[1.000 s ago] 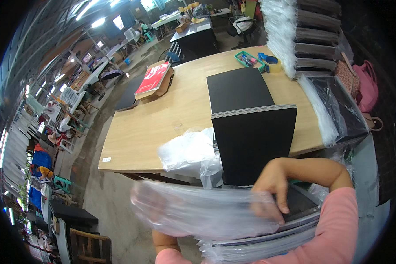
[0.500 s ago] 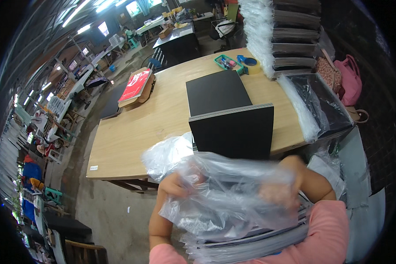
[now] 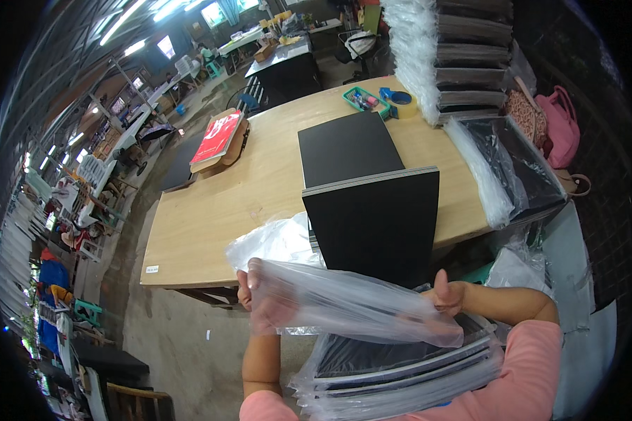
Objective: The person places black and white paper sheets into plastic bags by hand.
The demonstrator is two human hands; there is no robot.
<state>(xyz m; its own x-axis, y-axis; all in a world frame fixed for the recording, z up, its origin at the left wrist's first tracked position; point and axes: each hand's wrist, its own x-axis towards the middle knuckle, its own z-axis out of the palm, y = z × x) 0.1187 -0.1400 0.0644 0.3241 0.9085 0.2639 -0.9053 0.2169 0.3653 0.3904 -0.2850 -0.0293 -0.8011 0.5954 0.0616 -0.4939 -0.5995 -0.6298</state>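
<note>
A clear plastic bag [image 3: 344, 302] stretches across the lower middle, above a stack of bagged black boards [image 3: 407, 372]. A red, flat package [image 3: 216, 137] lies on the wooden table's [image 3: 260, 189] far left; a small white label [image 3: 152, 269] marks its near corner.

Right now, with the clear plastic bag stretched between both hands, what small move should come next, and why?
Probably spread the bag's mouth open. The left hand and right hand hold the clear bag flat and stretched above the stack of bagged black boards; its sides lie together.
</note>
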